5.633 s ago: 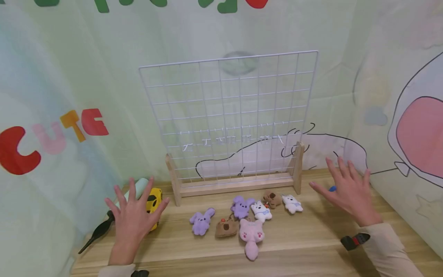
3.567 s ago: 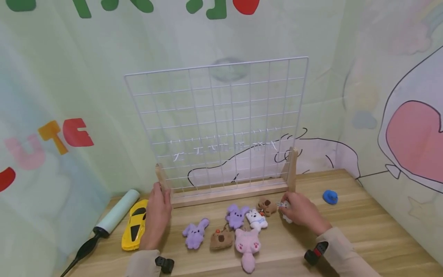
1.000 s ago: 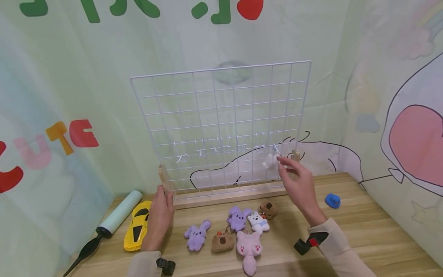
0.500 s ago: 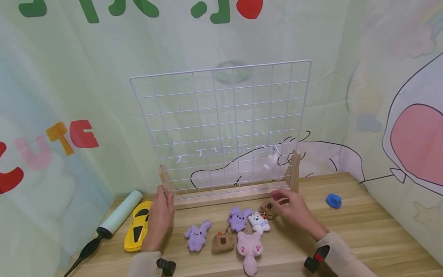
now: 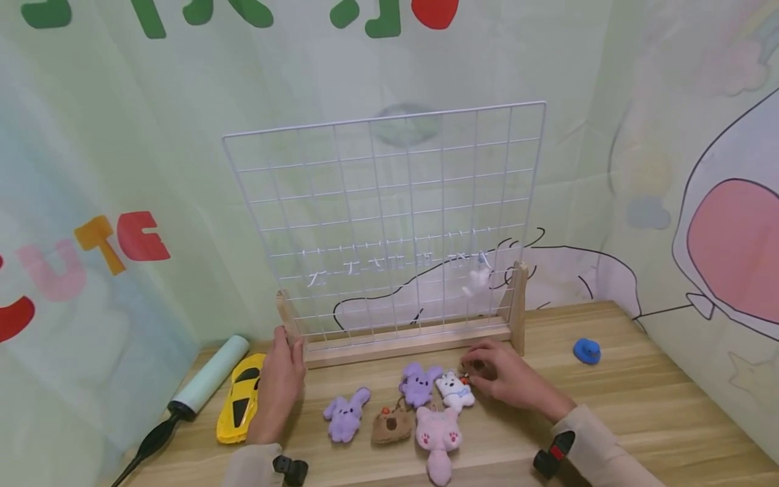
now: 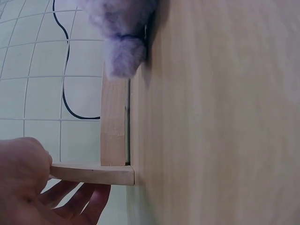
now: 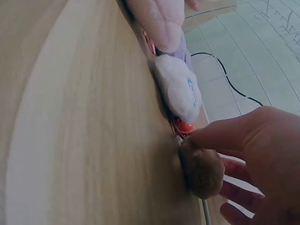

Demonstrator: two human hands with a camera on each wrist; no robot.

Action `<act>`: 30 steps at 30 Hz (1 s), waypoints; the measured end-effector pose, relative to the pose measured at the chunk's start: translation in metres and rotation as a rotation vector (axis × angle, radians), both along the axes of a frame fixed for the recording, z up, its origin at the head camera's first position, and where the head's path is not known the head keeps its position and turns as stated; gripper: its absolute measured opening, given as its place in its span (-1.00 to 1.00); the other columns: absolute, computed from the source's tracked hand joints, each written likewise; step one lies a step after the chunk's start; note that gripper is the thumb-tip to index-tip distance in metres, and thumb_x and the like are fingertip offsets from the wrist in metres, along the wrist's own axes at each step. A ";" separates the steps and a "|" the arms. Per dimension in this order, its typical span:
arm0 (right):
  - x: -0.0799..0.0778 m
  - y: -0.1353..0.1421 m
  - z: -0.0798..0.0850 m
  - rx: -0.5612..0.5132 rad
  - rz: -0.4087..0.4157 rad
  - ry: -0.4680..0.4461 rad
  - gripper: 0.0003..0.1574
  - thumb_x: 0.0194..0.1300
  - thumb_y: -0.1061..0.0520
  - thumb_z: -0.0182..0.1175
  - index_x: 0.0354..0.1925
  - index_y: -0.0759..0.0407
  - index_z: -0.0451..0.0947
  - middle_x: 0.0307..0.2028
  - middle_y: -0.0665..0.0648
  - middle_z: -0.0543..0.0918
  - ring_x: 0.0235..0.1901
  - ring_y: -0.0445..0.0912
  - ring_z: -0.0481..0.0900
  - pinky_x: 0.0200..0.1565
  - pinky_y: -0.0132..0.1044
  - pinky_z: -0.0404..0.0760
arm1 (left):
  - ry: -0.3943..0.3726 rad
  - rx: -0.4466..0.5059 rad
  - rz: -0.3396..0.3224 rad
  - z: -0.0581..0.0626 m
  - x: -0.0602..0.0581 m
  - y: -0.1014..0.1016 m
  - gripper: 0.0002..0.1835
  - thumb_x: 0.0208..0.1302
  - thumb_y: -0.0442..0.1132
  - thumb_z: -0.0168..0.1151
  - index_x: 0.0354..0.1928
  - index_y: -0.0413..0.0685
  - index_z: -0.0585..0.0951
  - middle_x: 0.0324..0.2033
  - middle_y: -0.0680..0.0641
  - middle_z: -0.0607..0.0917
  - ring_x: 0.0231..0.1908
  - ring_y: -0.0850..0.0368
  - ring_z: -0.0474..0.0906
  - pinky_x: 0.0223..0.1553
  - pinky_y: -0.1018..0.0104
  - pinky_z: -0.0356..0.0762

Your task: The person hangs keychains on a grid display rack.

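Observation:
My left hand (image 5: 281, 370) grips the left wooden upright (image 5: 286, 310) of a white wire grid rack (image 5: 410, 196); in the left wrist view its thumb and fingers lie on opposite sides of the upright (image 6: 93, 174). At the rack's front right, my right hand (image 5: 508, 375) pinches a brown plush toy (image 5: 479, 367) lying on the table. Seen from the right wrist, the thumb is on top of that brown toy (image 7: 204, 173), close to a small red ball (image 7: 183, 126), with the fingers behind. A white plush toy (image 5: 478, 279) hangs from a right-hand hook of the grid.
Beside the right hand lies another white plush (image 5: 455, 390). Purple plush toys (image 5: 345, 416), a second brown one (image 5: 391, 426) and a pink one (image 5: 438, 433) lie leftward. A yellow toy car (image 5: 240, 399) and pale pump (image 5: 209, 375) are far left, a blue object (image 5: 587, 351) right.
The right hand has carried a white plush from the table to a grid hook, let go, and come down to the brown plush toy. The left hand has moved onto the rack's left upright.

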State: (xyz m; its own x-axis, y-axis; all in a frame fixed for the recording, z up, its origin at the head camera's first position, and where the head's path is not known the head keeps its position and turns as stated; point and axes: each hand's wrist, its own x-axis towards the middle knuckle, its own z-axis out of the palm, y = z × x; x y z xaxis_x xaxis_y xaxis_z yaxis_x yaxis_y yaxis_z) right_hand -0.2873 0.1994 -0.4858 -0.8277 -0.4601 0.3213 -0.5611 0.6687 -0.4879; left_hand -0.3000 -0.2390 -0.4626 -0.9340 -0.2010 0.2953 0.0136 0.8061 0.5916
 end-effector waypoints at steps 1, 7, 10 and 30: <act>0.001 0.000 0.001 0.015 -0.020 0.006 -0.52 0.28 0.18 0.53 0.17 0.08 0.75 0.18 0.14 0.71 0.18 0.09 0.63 0.21 0.12 0.65 | -0.001 0.003 -0.001 0.000 0.000 0.000 -0.55 0.79 -0.10 -0.10 0.44 -0.26 0.23 0.09 -0.41 0.60 -0.10 -0.25 0.58 0.05 -0.23 0.73; 0.001 0.003 0.003 0.073 -0.085 0.008 -0.66 0.18 0.11 0.61 -0.05 0.00 0.81 -0.08 -0.03 0.65 -0.08 -0.16 0.51 -0.04 -0.23 0.53 | 0.005 0.006 -0.007 0.001 0.001 0.000 -0.56 0.78 -0.12 -0.07 0.44 -0.26 0.24 0.07 -0.39 0.60 -0.10 -0.23 0.57 0.04 -0.21 0.73; 0.001 0.005 0.004 0.081 -0.112 -0.031 -0.77 0.15 0.13 0.62 -0.22 -0.05 0.79 -0.18 -0.09 0.59 -0.17 -0.20 0.47 -0.10 -0.27 0.46 | 0.016 0.004 -0.010 0.001 0.001 0.000 -0.57 0.78 -0.13 -0.06 0.43 -0.26 0.25 0.06 -0.39 0.61 -0.12 -0.23 0.57 0.02 -0.21 0.73; -0.001 0.011 0.010 0.069 -0.088 -0.128 -0.77 0.37 0.07 0.51 -0.39 -0.16 0.67 -0.37 -0.21 0.65 -0.38 -0.32 0.51 -0.31 -0.40 0.49 | 0.013 0.010 -0.012 0.000 0.001 -0.001 -0.57 0.78 -0.12 -0.07 0.43 -0.25 0.25 0.03 -0.38 0.61 -0.15 -0.19 0.56 -0.08 -0.12 0.73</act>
State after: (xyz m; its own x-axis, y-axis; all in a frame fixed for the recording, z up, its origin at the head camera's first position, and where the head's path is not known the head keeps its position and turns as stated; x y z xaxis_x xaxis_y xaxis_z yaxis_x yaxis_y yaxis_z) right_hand -0.2887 0.2100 -0.4758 -0.8978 -0.4016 0.1807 -0.4353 0.7466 -0.5031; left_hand -0.2990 -0.2397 -0.4629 -0.9325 -0.1929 0.3052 0.0306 0.8001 0.5991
